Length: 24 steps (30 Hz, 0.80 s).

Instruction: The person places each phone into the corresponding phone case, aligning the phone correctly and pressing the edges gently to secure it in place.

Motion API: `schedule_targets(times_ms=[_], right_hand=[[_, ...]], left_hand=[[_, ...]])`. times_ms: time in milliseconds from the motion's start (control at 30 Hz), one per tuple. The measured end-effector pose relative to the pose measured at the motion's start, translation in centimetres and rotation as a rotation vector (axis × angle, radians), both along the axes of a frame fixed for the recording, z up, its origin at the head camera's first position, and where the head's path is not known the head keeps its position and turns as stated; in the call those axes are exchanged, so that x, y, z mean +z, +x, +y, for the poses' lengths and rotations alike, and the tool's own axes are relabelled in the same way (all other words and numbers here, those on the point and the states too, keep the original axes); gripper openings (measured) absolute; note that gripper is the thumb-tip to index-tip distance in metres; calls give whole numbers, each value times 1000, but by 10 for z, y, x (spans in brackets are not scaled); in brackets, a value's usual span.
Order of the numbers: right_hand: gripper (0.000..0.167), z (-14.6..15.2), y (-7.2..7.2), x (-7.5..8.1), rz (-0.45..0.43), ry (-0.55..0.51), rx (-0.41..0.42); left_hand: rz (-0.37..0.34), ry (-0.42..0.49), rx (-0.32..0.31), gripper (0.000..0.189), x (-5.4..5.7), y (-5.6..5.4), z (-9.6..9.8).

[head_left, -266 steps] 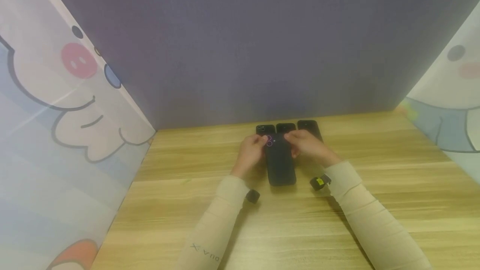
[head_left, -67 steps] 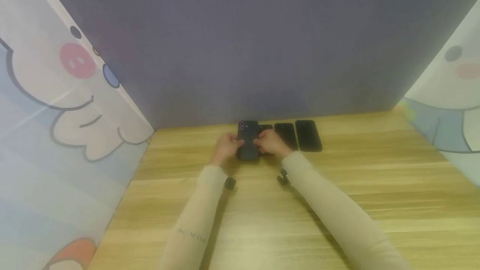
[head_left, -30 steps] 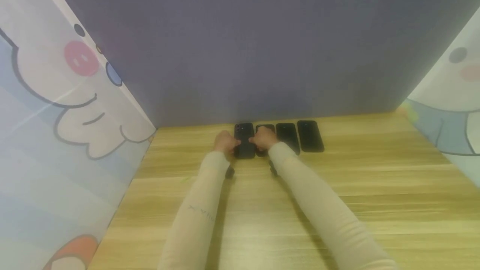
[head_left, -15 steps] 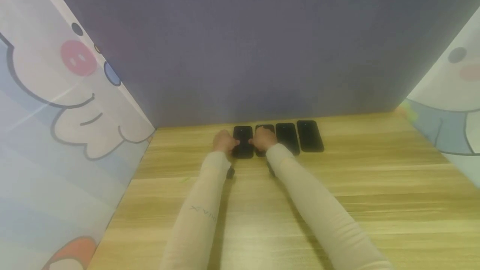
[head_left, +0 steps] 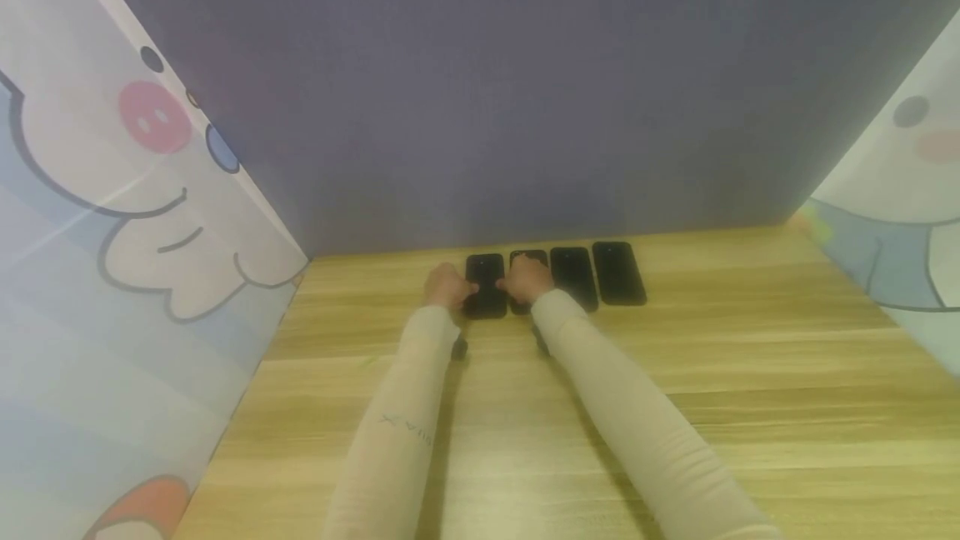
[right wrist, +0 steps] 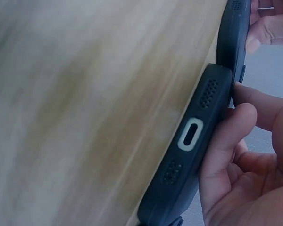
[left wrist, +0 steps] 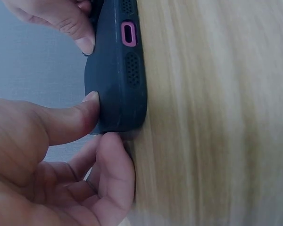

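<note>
At the left end of a row, a black phone in a dark case point(head_left: 486, 286) lies on the table. In the left wrist view its charging port has a pink rim. My left hand point(head_left: 448, 285) grips its left edge, thumb on top and fingers curled at the side. My right hand point(head_left: 528, 278) touches its right edge with the thumb, while the curled fingers lie over a second black phone point(head_left: 517, 307). That phone's pale-rimmed port point(right wrist: 191, 134) shows in the right wrist view; the hand partly hides the phone in the head view.
Two more black phones, a middle one point(head_left: 574, 280) and a rightmost one point(head_left: 619, 273), lie alongside on the wooden table point(head_left: 750, 373). A grey panel point(head_left: 480, 90) rises behind the row. Cartoon-printed panels point(head_left: 97, 273) stand at both sides.
The phone, earlier raised in both hands before the others, has moved left and down flat onto the table at the row's left end. Over the last half second the hands barely move.
</note>
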State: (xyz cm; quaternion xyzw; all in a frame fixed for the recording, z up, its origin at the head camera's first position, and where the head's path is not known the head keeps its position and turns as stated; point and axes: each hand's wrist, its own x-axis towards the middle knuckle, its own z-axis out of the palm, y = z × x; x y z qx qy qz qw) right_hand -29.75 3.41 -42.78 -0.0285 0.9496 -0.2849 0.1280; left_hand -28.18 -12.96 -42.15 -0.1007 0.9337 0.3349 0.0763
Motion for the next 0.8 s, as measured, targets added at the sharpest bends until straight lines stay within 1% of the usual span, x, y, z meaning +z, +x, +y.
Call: schedule_targets(times_ms=[133,267,367,500,567,633,667,733,800], right_hand=[[29,2,-6,-6,-11,-31,3],[31,5,-11,-12,-14,-69,13],[31,7,-11,-11,-10,-117,43],[22,13,-9,-9,-31,-233,79],[20,19,-7,-10,-59,-321,79],[24,25,-6,-10,-94,-407,77],[27,29,-5,-11,-107,-435,87],[31,37,-1,-10,-118,-452,118],[32,46,3,-7,-102,-431,152]], left_hand=[[13,-1,5,37,-2,-1,0],[38,-26,14,37,-5,-2,1],[61,-34,32,38,-8,-3,2],[87,-30,50,31,-15,-2,4],[109,-25,43,27,-17,0,6],[140,-12,24,23,-19,2,8],[154,-7,16,22,-21,4,8],[187,-5,-3,21,-23,7,8],[215,1,-27,19,-24,12,7]])
